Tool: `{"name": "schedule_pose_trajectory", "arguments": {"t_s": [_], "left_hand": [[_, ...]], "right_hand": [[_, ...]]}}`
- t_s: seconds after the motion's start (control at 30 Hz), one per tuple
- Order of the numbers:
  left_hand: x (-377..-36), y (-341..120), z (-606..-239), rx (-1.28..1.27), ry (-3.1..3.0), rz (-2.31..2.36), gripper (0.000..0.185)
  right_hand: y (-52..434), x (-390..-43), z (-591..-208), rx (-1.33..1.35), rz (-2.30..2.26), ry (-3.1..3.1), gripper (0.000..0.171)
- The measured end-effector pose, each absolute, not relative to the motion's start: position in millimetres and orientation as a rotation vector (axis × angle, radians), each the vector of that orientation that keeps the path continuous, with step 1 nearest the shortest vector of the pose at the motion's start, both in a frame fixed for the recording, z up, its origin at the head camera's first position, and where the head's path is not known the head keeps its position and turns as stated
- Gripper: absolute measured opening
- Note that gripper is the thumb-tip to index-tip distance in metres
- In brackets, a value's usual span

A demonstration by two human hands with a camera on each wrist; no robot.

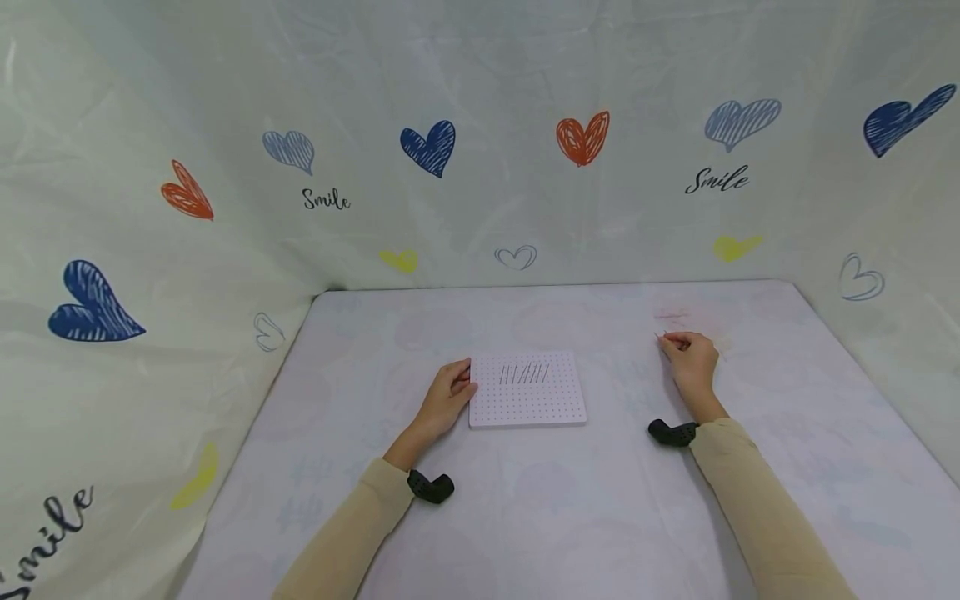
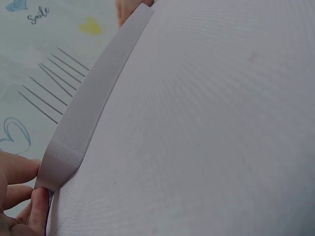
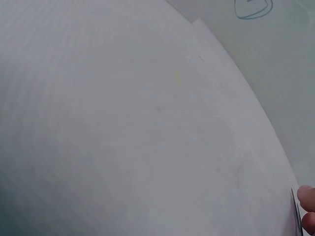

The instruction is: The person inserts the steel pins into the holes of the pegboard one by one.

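A white board with a grid of small holes (image 1: 528,408) lies flat on the table. Several thin dark pins (image 1: 525,373) stand in a row in its upper part; the left wrist view shows the pins (image 2: 54,81) rising past the board's edge (image 2: 81,113). At the board's left side, my left hand (image 1: 446,396) grips the edge between thumb and fingers. Off to the right, my right hand (image 1: 692,358) pinches a thin pin at its fingertips. Two thin dark lines show beside the right fingers (image 3: 307,199) in the right wrist view.
Faint reddish marks (image 1: 675,317) are on the table beyond my right hand; whether they are print or objects I cannot tell. A pale cloth covers the table (image 1: 525,517). A white curtain (image 1: 487,67) printed with hearts stands behind and at the sides.
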State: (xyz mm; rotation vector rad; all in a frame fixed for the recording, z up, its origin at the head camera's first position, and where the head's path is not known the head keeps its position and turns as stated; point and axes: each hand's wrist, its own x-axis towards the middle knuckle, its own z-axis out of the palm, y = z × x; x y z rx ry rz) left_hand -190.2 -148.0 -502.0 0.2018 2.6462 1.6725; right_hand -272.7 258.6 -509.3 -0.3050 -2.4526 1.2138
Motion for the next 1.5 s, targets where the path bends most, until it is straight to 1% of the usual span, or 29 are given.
{"name": "schedule_pose_trajectory", "arguments": {"t_s": [0.4, 0.9, 1.5], "left_hand": [[-189.2, -146.0, -500.1, 0.186, 2.646, 1.683, 0.051], [-187.6, -145.8, -498.6, 0.192, 2.650, 1.675, 0.051], [-188.6, -146.1, -500.5, 0.180, 2.647, 1.670, 0.052]], "right_hand": [[259.6, -272.8, -511.5, -0.294, 1.163, -2.492, 0.020], [255.8, -272.9, -508.1, -0.245, 1.108, -2.522, 0.016], [256.5, -271.6, -508.3, -0.301, 1.131, -2.498, 0.018]]}}
